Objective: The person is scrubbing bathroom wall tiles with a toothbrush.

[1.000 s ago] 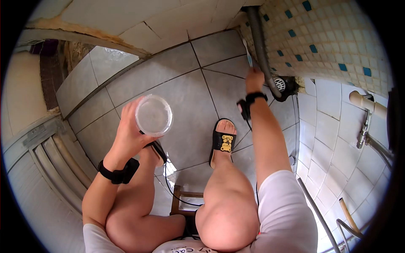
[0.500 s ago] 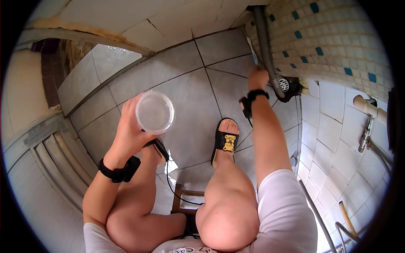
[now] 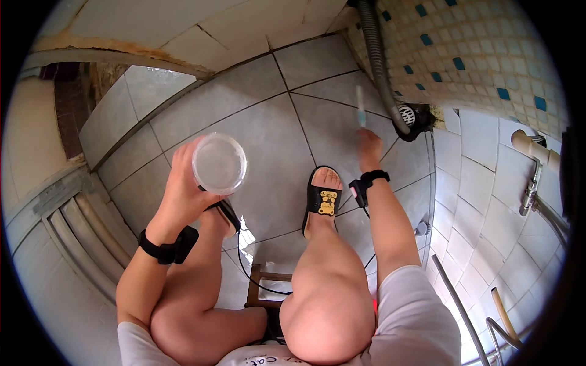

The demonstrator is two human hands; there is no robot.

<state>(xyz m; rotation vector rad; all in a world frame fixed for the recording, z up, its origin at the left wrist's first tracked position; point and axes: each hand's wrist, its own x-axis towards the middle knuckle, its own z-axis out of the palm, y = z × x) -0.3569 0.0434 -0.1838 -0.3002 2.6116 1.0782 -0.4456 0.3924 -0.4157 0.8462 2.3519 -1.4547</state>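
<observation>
My left hand (image 3: pixel 184 177) is wrapped round a clear, round plastic cup (image 3: pixel 220 163), held above the floor in front of my left leg. The cup's wide round face points up towards me; whether anything is in it, I cannot tell. Out to the right, my right hand (image 3: pixel 370 146) is closed on the end of a slim white and light-blue stick (image 3: pixel 361 105), like a toothbrush. Its far end points away from me over the grey tiles and is slightly blurred.
A grey ribbed hose (image 3: pixel 376 58) runs down to a floor drain (image 3: pixel 407 114) beside my right hand. Grey floor tiles (image 3: pixel 256 116) lie ahead. My sandals (image 3: pixel 321 201) rest there. A wooden stool (image 3: pixel 261 287) is below me, and a tap (image 3: pixel 528 195) sticks out at right.
My right hand has drawn back towards me with the stick, away from the wall by the hose. The left hand and cup have barely shifted. The whole view has tilted slightly.
</observation>
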